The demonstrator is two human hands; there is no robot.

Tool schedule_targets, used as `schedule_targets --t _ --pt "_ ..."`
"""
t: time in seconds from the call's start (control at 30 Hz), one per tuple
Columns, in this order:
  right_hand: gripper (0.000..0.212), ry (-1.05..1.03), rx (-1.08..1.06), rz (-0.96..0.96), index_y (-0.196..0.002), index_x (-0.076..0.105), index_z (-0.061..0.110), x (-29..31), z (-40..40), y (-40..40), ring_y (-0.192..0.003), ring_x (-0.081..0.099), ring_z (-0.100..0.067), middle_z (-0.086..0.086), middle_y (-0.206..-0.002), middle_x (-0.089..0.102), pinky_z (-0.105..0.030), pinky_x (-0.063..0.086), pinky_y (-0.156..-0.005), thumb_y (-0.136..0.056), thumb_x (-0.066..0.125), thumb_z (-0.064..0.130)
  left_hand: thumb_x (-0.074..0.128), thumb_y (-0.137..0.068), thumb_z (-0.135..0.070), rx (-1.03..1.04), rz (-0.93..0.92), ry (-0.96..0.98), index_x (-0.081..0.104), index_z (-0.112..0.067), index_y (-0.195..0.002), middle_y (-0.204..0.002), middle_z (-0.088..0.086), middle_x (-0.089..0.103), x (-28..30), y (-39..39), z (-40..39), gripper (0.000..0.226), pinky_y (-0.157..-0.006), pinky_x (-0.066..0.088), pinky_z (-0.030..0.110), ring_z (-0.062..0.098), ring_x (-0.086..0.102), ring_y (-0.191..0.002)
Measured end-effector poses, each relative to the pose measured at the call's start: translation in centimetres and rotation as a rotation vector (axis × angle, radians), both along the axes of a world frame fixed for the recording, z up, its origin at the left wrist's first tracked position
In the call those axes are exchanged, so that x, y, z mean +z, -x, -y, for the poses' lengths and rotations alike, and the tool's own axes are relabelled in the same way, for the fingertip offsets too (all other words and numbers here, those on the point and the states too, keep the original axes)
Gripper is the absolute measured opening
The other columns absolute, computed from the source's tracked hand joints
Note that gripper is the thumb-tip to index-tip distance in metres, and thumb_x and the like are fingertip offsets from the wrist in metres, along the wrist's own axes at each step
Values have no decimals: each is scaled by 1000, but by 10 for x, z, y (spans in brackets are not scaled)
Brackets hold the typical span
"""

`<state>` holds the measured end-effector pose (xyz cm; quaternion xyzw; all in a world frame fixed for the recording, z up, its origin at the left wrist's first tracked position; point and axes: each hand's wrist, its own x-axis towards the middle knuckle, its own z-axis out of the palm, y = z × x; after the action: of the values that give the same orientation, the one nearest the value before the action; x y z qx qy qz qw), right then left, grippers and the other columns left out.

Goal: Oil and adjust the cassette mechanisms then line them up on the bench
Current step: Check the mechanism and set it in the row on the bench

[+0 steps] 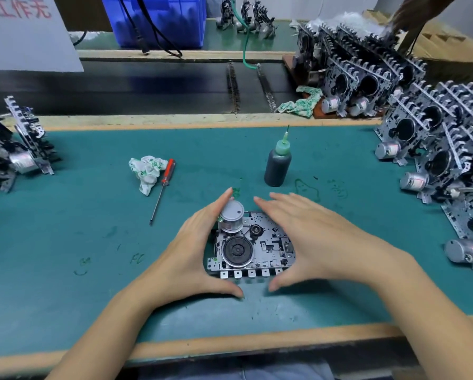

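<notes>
A metal cassette mechanism (260,248) with a black flywheel and a silver motor lies flat on the green bench mat (92,242), near the front edge. My left hand (194,248) lies against its left side with straight fingers reaching past the motor. My right hand (312,237) covers its right side, fingers straight, thumb near the row of keys. A dark oil bottle (277,163) with a green needle tip stands just behind. A red-handled screwdriver (162,187) lies to the left.
Several mechanisms stand in rows at the right (449,149) and back right (366,67). A few more stand at the left edge (18,149). A crumpled cloth (144,171) lies beside the screwdriver. A black conveyor belt (133,86) runs behind the bench.
</notes>
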<state>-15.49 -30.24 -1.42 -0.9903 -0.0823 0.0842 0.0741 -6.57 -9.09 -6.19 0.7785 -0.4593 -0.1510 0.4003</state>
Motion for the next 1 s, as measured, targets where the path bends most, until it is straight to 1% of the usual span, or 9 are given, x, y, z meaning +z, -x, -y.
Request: schedule_targets --t 0.17,0.3,0.5,0.63,0.67,0.7,0.77,0.83,1.0 --pt "108 150 -4 -14 -140 30 18 6 -9 -13 -116 50 -19 5 -130 46 -34 44 -92 -55 70 72 78 -56 -55 34 15 14 -2 -63 -139 -136 -47 21 -4 2 4 116 -107 24 11 -11 28 -132" --pt "89 85 21 97 -120 51 24 15 5 -15 -99 60 -17 10 -109 63 -34 47 -82 -49 63 75 84 -49 -51 133 -167 142 5 -48 -145 -149 -19 29 -8 -3 -1 125 -109 29 17 -2 33 -136" --pt "43 -1296 79 -160 -106 67 27 18 8 -14 -98 63 4 17 -103 70 -10 46 -84 -65 74 36 69 -40 -85 -19 -934 328 43 3 -128 -118 13 53 14 -10 16 127 -94 47 24 22 54 -105" --pt "42 -1774 261 -482 -126 56 16 5 -13 -23 -114 59 -10 3 -121 65 -25 46 -97 -92 49 40 64 -45 -87 -155 -1296 399 72 -11 -87 -71 11 61 15 -18 39 87 -63 42 26 11 47 -60" --pt "43 -1827 171 -548 -122 51 14 -3 -14 -24 -111 60 -17 0 -117 65 -30 48 -95 -88 58 39 64 -44 -87 -154 -1340 420 74 -14 -101 -82 14 64 15 -17 43 93 -72 42 29 19 66 -81" --pt "46 -1824 68 -584 -115 46 12 -10 -13 -25 -107 58 -22 -5 -109 62 -34 50 -93 -82 68 35 65 -46 -85 -157 -1404 454 67 -13 -119 -110 18 60 14 -18 45 104 -87 42 35 31 41 -119" --pt "42 -1464 -105 -436 -96 56 5 -22 -5 -26 -97 57 -15 -2 -96 60 -26 51 -86 -69 78 29 67 -57 -77 -240 -1480 543 48 -6 -138 -141 18 46 12 -19 44 110 -108 35 48 34 44 -132" --pt "14 -1184 -207 -192 -73 73 14 -23 2 -28 -75 59 -4 5 -77 67 -17 47 -74 -69 79 26 69 -64 -69 -275 -1517 619 39 0 -142 -146 22 40 11 -23 39 108 -111 31 52 37 39 -135" --pt "30 -492 -451 502 -61 56 25 -27 24 -28 -52 42 -5 7 -51 51 -27 33 -52 -83 66 43 56 -80 -66 -220 -1535 691 42 -1 -140 -146 31 34 5 -36 31 90 -112 25 57 46 31 -136"
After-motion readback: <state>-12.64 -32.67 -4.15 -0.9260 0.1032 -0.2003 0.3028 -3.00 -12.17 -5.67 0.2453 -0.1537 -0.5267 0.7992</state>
